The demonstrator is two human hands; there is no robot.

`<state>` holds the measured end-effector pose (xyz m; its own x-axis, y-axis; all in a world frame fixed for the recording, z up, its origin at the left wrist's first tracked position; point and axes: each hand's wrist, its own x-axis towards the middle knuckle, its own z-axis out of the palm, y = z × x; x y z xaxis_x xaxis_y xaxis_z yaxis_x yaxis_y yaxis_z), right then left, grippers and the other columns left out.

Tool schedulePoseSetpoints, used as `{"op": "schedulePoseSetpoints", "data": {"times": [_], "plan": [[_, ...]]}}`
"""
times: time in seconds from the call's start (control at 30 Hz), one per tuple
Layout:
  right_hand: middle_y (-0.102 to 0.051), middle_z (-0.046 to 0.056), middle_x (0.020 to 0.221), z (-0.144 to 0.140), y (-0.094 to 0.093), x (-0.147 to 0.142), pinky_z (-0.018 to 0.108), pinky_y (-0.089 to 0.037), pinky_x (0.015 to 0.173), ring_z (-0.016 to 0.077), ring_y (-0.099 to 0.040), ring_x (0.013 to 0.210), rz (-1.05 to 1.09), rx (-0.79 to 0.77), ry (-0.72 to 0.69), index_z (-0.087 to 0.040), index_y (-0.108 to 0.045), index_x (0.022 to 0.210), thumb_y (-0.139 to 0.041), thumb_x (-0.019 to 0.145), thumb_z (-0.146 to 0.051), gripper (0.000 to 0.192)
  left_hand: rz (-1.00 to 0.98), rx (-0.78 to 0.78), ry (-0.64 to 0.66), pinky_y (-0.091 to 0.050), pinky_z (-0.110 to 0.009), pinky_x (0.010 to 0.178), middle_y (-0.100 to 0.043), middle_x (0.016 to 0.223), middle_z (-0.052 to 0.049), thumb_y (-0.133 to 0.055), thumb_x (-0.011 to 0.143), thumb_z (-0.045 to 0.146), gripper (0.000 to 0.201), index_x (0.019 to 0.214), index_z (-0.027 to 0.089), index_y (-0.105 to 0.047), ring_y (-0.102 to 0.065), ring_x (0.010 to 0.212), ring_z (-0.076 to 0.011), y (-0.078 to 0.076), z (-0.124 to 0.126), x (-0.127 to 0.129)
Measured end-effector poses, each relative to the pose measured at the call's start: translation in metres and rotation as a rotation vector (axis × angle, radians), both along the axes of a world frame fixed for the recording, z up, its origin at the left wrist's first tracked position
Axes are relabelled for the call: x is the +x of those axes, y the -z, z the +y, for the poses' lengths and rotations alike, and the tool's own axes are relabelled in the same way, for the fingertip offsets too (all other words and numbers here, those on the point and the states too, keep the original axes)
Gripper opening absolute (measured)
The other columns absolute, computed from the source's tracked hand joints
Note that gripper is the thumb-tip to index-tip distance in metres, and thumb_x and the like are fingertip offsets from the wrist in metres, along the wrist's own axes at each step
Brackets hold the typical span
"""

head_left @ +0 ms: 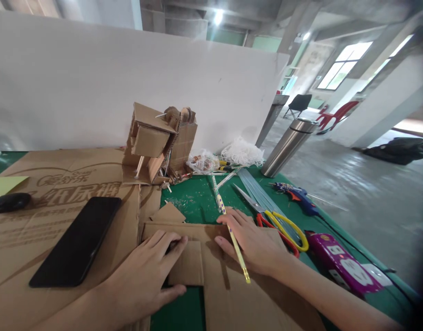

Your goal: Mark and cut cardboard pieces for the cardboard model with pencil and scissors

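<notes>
My left hand (142, 269) lies with fingers forward and thumb apart, touching a small cardboard piece (191, 264). That piece sits at the left edge of a larger cardboard sheet (239, 303). A yellow dotted pencil (237, 248) slants across my right hand (254, 241), gripped among its fingers, with its lower end towards me. Exactly which fingers clasp it I cannot tell. The right fingertips are near the sheet's far edge. Just right of this hand lie scissors (283, 225) with red and yellow handles, their blades pointing away from me.
A cardboard construction (163, 142) stands at the back. A black phone (77, 241) and mouse (11, 202) lie left on flat cardboard (18, 248). At right are a steel flask (289, 147), clear glue sticks (260, 188), a blue glue gun (297, 197) and a purple box (342, 262).
</notes>
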<state>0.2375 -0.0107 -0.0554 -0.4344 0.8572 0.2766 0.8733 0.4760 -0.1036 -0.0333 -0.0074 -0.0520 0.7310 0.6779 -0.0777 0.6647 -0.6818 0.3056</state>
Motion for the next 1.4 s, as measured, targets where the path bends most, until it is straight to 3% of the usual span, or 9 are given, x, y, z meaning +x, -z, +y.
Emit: {"op": "schedulePoseSetpoints", "data": {"times": [0.13, 0.2, 0.27, 0.33, 0.43, 0.53, 0.63, 0.93, 1.4], "plan": [[-0.065, 0.004, 0.076, -0.017, -0.011, -0.007, 0.029, -0.047, 0.058, 0.0217, -0.064, 0.076, 0.296, -0.049, 0.016, -0.022, -0.064, 0.082, -0.043, 0.101, -0.039, 0.033, -0.024, 0.006, 0.009, -0.052, -0.055, 0.097, -0.062, 0.127, -0.014, -0.076, 0.078, 0.037, 0.073, 0.142, 0.016, -0.048, -0.058, 0.116, -0.0352, 0.001, 0.001, -0.001], [-0.067, 0.001, 0.07, -0.026, -0.017, -0.015, 0.029, -0.051, 0.06, 0.0183, -0.065, 0.066, 0.578, -0.177, 0.014, -0.024, -0.068, 0.096, -0.034, 0.103, -0.043, 0.04, -0.048, 0.018, 0.003, -0.052, -0.055, 0.097, -0.062, 0.127, -0.013, -0.077, 0.077, 0.036, 0.072, 0.141, 0.017, -0.049, -0.058, 0.116, -0.035, 0.002, 0.001, -0.001], [-0.073, 0.003, 0.084, -0.029, -0.019, -0.025, 0.029, -0.054, 0.063, 0.017, -0.068, 0.069, 0.849, -0.336, 0.019, -0.025, -0.065, 0.115, -0.033, 0.103, -0.048, 0.042, -0.051, 0.009, -0.001, -0.052, -0.056, 0.098, -0.062, 0.127, -0.013, -0.077, 0.076, 0.035, 0.071, 0.139, 0.017, -0.051, -0.058, 0.116, -0.0351, 0.002, 0.002, -0.001], [-0.072, 0.004, 0.083, -0.027, -0.015, -0.033, 0.027, -0.052, 0.061, 0.0168, -0.067, 0.069, 1.023, -0.45, 0.053, -0.022, -0.07, 0.099, -0.041, 0.098, -0.057, 0.046, -0.039, -0.009, -0.002, -0.051, -0.055, 0.099, -0.061, 0.129, -0.013, -0.076, 0.077, 0.033, 0.069, 0.139, 0.016, -0.05, -0.056, 0.118, -0.0346, 0.002, 0.003, 0.0], [-0.056, -0.001, 0.049, -0.018, -0.002, -0.039, 0.024, -0.044, 0.048, 0.0133, -0.054, 0.047, 1.196, -0.578, 0.19, -0.02, -0.064, 0.065, -0.042, 0.088, -0.074, 0.063, -0.037, -0.021, -0.015, -0.049, -0.055, 0.101, -0.058, 0.134, -0.013, -0.073, 0.08, 0.03, 0.069, 0.142, 0.017, -0.045, -0.053, 0.123, -0.034, 0.0, 0.002, 0.0], [-0.062, 0.001, 0.055, -0.012, 0.009, -0.039, 0.024, -0.043, 0.044, 0.0131, -0.056, 0.045, 1.349, -0.732, 0.255, -0.018, -0.069, 0.077, -0.045, 0.078, -0.083, 0.069, -0.025, -0.037, -0.031, -0.048, -0.057, 0.102, -0.056, 0.135, -0.014, -0.072, 0.08, 0.029, 0.069, 0.142, 0.017, -0.045, -0.051, 0.124, -0.0347, -0.002, 0.001, 0.002], [-0.059, 0.0, 0.055, -0.012, 0.013, -0.038, 0.021, -0.042, 0.046, 0.0113, -0.056, 0.049, 1.317, -0.746, 0.246, -0.017, -0.067, 0.067, -0.057, 0.074, -0.079, 0.064, -0.011, -0.037, -0.04, -0.048, -0.058, 0.102, -0.056, 0.133, -0.015, -0.071, 0.079, 0.026, 0.067, 0.141, 0.017, -0.047, -0.051, 0.124, -0.0351, -0.002, 0.0, 0.003], [-0.052, -0.004, 0.048, -0.006, 0.017, -0.045, 0.019, -0.034, 0.036, 0.0083, -0.047, 0.037, 1.109, -0.605, 0.322, -0.022, -0.046, 0.059, -0.053, 0.083, -0.063, 0.048, -0.02, -0.01, -0.02, -0.046, -0.058, 0.102, -0.057, 0.129, -0.014, -0.072, 0.078, 0.032, 0.068, 0.141, 0.017, -0.048, -0.052, 0.12, -0.0351, 0.003, 0.003, 0.001], [-0.056, -0.004, 0.052, -0.002, 0.023, -0.047, 0.016, -0.037, 0.034, 0.009, -0.052, 0.039, 1.049, -0.582, 0.346, -0.022, -0.047, 0.058, -0.052, 0.086, -0.048, 0.038, -0.039, 0.022, -0.024, -0.046, -0.057, 0.1, -0.058, 0.125, -0.012, -0.072, 0.076, 0.03, 0.065, 0.137, 0.019, -0.052, -0.051, 0.117, -0.0345, 0.003, 0.005, 0.003]]}}
